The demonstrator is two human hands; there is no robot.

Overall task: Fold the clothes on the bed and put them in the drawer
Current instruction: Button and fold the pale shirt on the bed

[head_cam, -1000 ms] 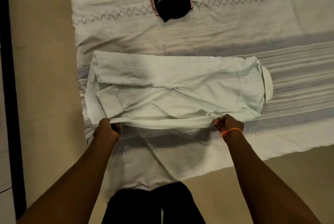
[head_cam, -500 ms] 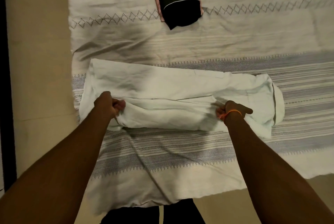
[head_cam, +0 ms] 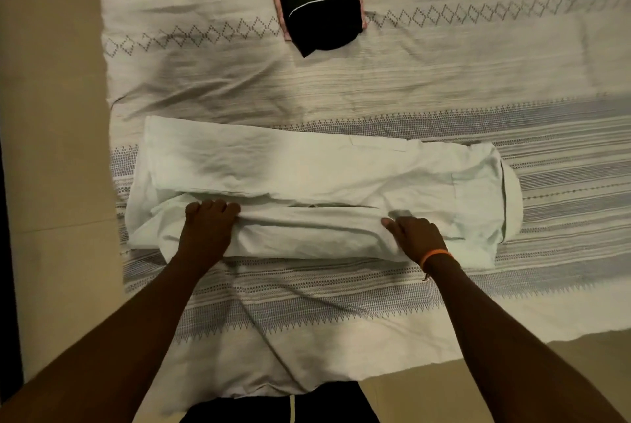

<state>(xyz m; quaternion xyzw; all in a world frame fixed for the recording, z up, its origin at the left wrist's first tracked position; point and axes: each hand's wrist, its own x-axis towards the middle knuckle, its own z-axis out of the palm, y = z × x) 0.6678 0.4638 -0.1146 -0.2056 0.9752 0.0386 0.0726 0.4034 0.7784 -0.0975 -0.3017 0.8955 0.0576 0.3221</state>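
Observation:
A white shirt (head_cam: 324,180) lies as a long band across the patterned bedspread (head_cam: 375,88), its collar at the right end. Its near side is folded over onto the middle. My left hand (head_cam: 208,231) sits on the left part of that folded flap, fingers curled over the fabric's edge and gripping it. My right hand (head_cam: 415,235), with an orange band at the wrist, holds the flap further right, fingers bent into the cloth.
A folded black garment (head_cam: 321,3) with pink edging lies at the far side of the bedspread. Beige floor (head_cam: 51,183) runs along the left and lower right. My dark-clothed legs (head_cam: 283,405) show at the bottom edge.
Both hands have carried the shirt's near edge away from me and laid it over the middle, so the shirt is now a narrower band.

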